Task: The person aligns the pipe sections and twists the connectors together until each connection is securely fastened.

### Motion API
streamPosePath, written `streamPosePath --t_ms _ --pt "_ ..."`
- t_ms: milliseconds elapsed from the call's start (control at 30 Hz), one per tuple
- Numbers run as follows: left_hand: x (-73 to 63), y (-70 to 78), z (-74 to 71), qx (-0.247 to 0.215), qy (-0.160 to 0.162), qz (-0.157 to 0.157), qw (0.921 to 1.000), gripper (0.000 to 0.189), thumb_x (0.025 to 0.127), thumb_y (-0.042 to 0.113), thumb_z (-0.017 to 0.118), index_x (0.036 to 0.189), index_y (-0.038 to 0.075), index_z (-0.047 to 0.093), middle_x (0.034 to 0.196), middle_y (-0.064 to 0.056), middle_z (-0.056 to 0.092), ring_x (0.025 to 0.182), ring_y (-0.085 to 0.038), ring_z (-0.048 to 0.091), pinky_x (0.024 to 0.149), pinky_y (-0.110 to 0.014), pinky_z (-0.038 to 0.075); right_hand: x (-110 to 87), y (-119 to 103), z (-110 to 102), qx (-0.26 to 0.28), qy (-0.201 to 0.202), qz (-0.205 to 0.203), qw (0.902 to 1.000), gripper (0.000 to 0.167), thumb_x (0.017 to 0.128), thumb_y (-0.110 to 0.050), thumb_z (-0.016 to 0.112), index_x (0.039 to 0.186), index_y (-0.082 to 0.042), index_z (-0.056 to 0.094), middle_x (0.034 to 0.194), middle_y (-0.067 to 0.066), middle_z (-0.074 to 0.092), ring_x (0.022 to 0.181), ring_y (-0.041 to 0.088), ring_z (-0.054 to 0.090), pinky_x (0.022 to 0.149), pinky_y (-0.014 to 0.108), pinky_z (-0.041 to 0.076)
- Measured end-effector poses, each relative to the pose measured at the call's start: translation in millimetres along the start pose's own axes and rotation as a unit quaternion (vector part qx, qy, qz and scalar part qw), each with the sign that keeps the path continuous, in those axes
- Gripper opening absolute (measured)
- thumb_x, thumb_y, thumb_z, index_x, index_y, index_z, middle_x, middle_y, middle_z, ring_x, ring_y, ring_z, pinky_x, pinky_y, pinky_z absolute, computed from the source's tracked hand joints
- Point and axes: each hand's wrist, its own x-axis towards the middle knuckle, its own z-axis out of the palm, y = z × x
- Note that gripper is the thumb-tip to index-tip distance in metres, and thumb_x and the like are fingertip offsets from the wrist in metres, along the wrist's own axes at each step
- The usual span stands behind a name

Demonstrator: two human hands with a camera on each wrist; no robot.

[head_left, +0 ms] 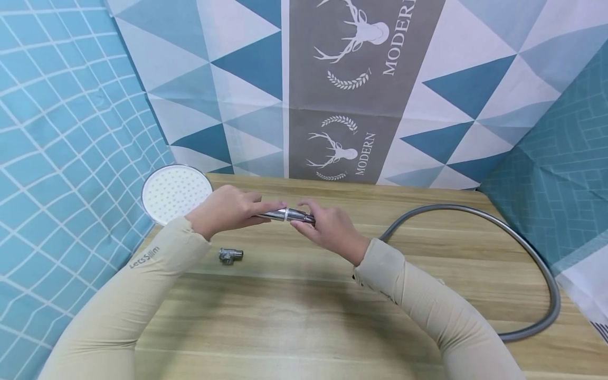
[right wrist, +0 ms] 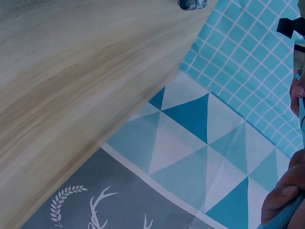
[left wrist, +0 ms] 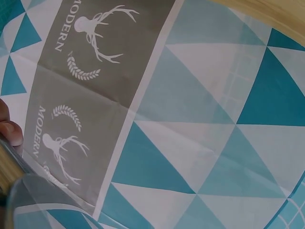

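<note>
A round shower head (head_left: pixel 177 191) with a white nozzle face and chrome rim shows at the left in the head view. My left hand (head_left: pixel 228 210) grips its chrome handle, with the index finger laid along it. The handle's end meets the chrome end fitting of a grey shower hose (head_left: pixel 534 250) at a pale ring. Around that fitting, my right hand (head_left: pixel 333 228) curls its thumb and fingers. Both hands are over the table, the joint between them. Fingers and chrome appear only at the edges of the wrist views.
A small chrome angle valve (head_left: pixel 229 256) lies on the wood-grain table (head_left: pixel 285 327) below the left hand; the right wrist view catches part of it. The hose loops over the table's right side. Patterned sheets (head_left: pixel 256 121) stand behind and on both sides.
</note>
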Motion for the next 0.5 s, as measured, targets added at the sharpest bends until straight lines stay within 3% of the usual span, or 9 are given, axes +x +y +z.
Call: streamPosePath --t_ms 267,500 --pt "-1.0 2.2 1.2 -0.005 0.011 0.008 0.9999 0.059 0.07 0.02 0.085 0.122 0.024 0.057 0.058 0.0 0.043 0.042 -0.011 0.024 0.037 -0.024 0.026 -2.9 3.1 -0.7 0.04 0.019 -0.046 0.998 0.024 0.082 -0.017 0.077 0.095 -0.005 0.06 0.073 0.001 0.065 0.048 0.006 0.048 0.045 0.021 0.039" --pt "-3.4 4.2 2.8 0.002 0.02 0.014 0.9997 0.069 0.069 0.018 0.086 0.127 0.024 0.049 0.057 0.0 0.041 0.042 -0.011 0.024 0.037 -0.024 0.025 -3.9 4.2 -1.3 0.043 0.011 -0.055 0.9975 0.019 0.083 -0.016 0.075 0.092 -0.005 0.062 0.069 -0.002 0.061 0.049 0.005 0.046 0.045 0.02 0.037"
